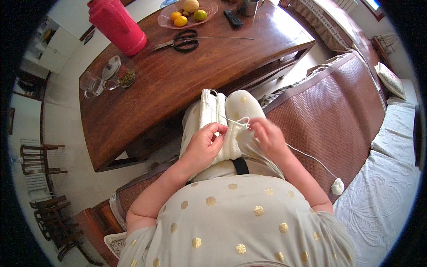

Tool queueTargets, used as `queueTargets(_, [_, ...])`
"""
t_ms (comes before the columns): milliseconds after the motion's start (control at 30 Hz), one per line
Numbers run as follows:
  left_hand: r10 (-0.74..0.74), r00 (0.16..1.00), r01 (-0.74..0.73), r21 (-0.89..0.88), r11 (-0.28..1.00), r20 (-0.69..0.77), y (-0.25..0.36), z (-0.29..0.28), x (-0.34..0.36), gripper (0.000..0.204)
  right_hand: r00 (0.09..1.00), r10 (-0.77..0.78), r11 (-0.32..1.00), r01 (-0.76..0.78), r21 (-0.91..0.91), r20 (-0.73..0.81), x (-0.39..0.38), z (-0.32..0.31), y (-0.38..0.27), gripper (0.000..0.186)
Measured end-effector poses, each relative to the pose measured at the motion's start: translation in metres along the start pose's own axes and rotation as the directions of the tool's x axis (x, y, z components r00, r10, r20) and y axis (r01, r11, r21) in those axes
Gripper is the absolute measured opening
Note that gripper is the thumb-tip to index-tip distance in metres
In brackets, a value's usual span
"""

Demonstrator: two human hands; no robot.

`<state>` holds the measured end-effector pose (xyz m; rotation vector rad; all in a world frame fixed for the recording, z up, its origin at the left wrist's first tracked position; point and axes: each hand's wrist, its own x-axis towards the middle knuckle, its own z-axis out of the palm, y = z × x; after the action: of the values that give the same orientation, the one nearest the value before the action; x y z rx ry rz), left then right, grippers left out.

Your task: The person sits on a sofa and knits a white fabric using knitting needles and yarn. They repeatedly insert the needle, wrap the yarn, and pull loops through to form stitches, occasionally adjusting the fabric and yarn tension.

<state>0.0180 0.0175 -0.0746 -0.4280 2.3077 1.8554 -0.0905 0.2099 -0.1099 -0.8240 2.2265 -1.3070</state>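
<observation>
A white knitted piece (230,144) lies over my lap, with thin needles along its upper part. My left hand (208,141) is closed in a pinch at the knitting's left side, thumb and forefinger together at its edge. My right hand (269,139), slightly blurred, is closed just right of the knitting. White yarn (243,121) loops between the two hands and meets the right fingertips. From under the right hand the strand runs across the brown seat to a small white yarn ball (337,187). A dark band (240,166) shows beneath the knitting's lower end.
Ahead stands a dark wooden table (178,80). On it are a red thermos jug (118,26), black-handled scissors (184,42), a thin long needle (229,38), a fruit bowl (164,20), a remote (232,18), a metal mug (250,7) and glassware (113,73). A woven seat mat (320,120) spreads to my right.
</observation>
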Motion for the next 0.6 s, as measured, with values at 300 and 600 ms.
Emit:
queueTargets(300, [0.142,0.979,-0.142,-0.008,0.990,0.146,0.022,0.001,0.003,0.020,0.865,-0.139,0.904,-0.088,0.418,0.482,0.031,-0.025,-0.014,0.024])
queueTargets(600, [0.054,0.988,-0.027,-0.181,0.983,0.144,0.026,0.006,0.002,0.017,0.985,-0.143,0.724,0.036,0.689,0.098,-0.002,-0.078,-0.015,0.009])
